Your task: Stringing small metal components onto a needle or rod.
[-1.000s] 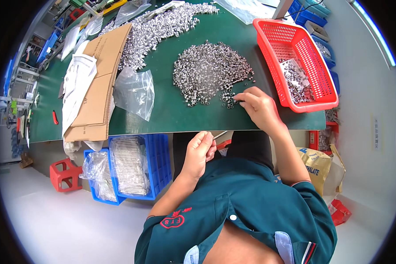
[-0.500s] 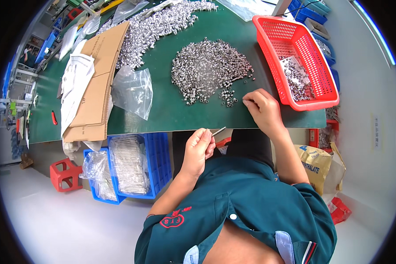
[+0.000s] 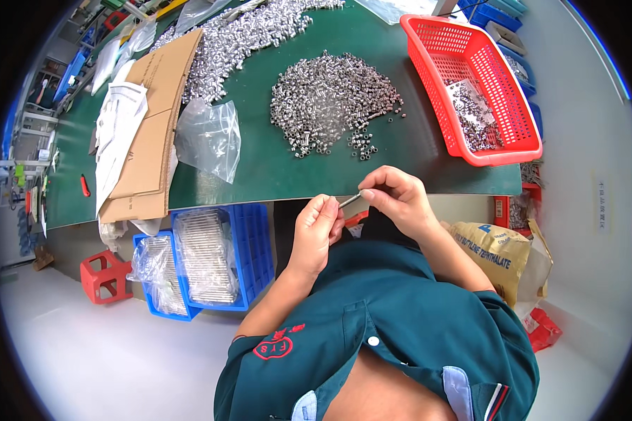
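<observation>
In front of my belly, by the table's near edge, my left hand (image 3: 316, 233) pinches a thin metal rod (image 3: 349, 201) that points up to the right. At the rod's far end are the pinched thumb and fingertips of my right hand (image 3: 400, 202). Whatever small piece those fingertips hold is hidden. Beyond both hands lies a round heap of small silver metal rings (image 3: 305, 102), with a few loose rings (image 3: 363, 150) at its near side.
The green table (image 3: 281, 179) carries a red perforated basket (image 3: 435, 95) at right with some rings inside. A clear plastic bag (image 3: 211, 144), flattened cardboard (image 3: 151, 133) and a larger heap of metal pieces (image 3: 239, 45) lie left. Blue crates (image 3: 249, 263) with rods stand below; a yellow sack (image 3: 495, 256) stands right.
My right hand has come from the near side of the ring heap back toward me, meeting the rod's end. The left hand keeps its pinch on the rod, almost in place.
</observation>
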Demonstrator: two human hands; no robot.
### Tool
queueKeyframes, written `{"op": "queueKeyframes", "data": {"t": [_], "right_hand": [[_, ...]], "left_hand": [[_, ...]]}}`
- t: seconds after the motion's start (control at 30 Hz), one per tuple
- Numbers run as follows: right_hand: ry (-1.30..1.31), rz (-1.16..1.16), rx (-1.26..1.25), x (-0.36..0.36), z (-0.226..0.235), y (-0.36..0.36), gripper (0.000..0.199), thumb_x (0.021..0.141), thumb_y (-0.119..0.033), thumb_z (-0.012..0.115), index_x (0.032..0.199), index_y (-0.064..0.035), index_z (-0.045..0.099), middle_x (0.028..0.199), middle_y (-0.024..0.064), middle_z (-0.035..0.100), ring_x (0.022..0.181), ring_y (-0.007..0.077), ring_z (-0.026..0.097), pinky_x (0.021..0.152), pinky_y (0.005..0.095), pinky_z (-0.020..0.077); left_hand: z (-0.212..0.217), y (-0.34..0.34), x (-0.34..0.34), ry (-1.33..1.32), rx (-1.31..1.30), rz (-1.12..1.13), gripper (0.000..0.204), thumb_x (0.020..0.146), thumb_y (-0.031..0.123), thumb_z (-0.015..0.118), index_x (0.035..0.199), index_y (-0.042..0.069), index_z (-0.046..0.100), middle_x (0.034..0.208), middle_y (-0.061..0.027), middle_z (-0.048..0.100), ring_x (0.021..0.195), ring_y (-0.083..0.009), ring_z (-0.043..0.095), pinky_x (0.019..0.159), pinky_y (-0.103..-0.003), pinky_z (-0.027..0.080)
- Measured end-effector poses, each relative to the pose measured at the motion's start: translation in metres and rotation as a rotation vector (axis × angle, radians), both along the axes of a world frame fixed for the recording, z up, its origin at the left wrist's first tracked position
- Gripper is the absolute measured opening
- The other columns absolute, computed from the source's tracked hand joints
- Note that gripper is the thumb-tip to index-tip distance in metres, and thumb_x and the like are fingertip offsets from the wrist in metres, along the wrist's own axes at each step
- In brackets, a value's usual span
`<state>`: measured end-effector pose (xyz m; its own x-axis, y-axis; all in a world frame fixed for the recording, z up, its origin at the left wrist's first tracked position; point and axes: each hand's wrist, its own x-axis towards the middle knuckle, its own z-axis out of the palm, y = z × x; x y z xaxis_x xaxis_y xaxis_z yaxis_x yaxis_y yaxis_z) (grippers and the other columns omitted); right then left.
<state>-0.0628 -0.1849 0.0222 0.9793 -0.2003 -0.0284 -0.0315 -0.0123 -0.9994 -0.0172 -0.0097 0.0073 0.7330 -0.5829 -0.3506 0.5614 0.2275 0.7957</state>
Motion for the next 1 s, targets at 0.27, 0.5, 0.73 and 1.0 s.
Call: {"op": "queueKeyframes", "data": {"t": [0.27, 0.5, 0.73, 1.0], "right_hand": [[-0.073, -0.012, 0.015, -0.006, 0.0, 0.006, 0.009, 0.083, -0.001, 0.062, 0.092, 0.0011, 0.059, 0.082, 0.0017, 0.056, 0.074, 0.006, 0.053, 0.064, 0.0213, 0.0456], [-0.412, -0.053, -0.427, -0.003, 0.008, 0.005, 0.01, 0.08, 0.001, 0.063, 0.088, 0.0004, 0.058, 0.081, 0.006, 0.058, 0.068, 0.0137, 0.057, 0.062, 0.0255, 0.0479], [-0.336, 0.0, -0.413, -0.005, 0.033, -0.001, 0.014, 0.077, 0.004, 0.064, 0.088, 0.0003, 0.057, 0.083, 0.007, 0.058, 0.07, 0.0139, 0.055, 0.06, 0.0249, 0.0455], [-0.407, 0.0, -0.418, -0.004, 0.038, -0.015, 0.016, 0.072, 0.003, 0.068, 0.084, 0.0, 0.058, 0.081, 0.0077, 0.059, 0.07, 0.0188, 0.057, 0.062, 0.0282, 0.0465]], "left_hand": [[0.005, 0.0, -0.001, 0.139, -0.089, -0.063, 0.026, 0.097, 0.024, 0.047, 0.078, 0.007, 0.047, 0.06, 0.0023, 0.041, 0.051, -0.0045, 0.031, 0.045, -0.02, 0.025], [0.009, -0.001, -0.001, 0.058, -0.113, -0.074, 0.026, 0.097, 0.025, 0.047, 0.077, 0.008, 0.047, 0.059, 0.002, 0.041, 0.049, -0.0053, 0.031, 0.045, -0.02, 0.025], [0.017, -0.009, 0.003, 0.019, -0.1, -0.045, 0.026, 0.097, 0.024, 0.047, 0.077, 0.008, 0.047, 0.058, 0.0023, 0.04, 0.049, -0.0049, 0.032, 0.045, -0.021, 0.025], [0.026, -0.019, 0.003, -0.064, -0.083, -0.049, 0.027, 0.097, 0.025, 0.047, 0.077, 0.008, 0.047, 0.057, 0.0022, 0.04, 0.049, -0.0049, 0.031, 0.044, -0.02, 0.024]]}}
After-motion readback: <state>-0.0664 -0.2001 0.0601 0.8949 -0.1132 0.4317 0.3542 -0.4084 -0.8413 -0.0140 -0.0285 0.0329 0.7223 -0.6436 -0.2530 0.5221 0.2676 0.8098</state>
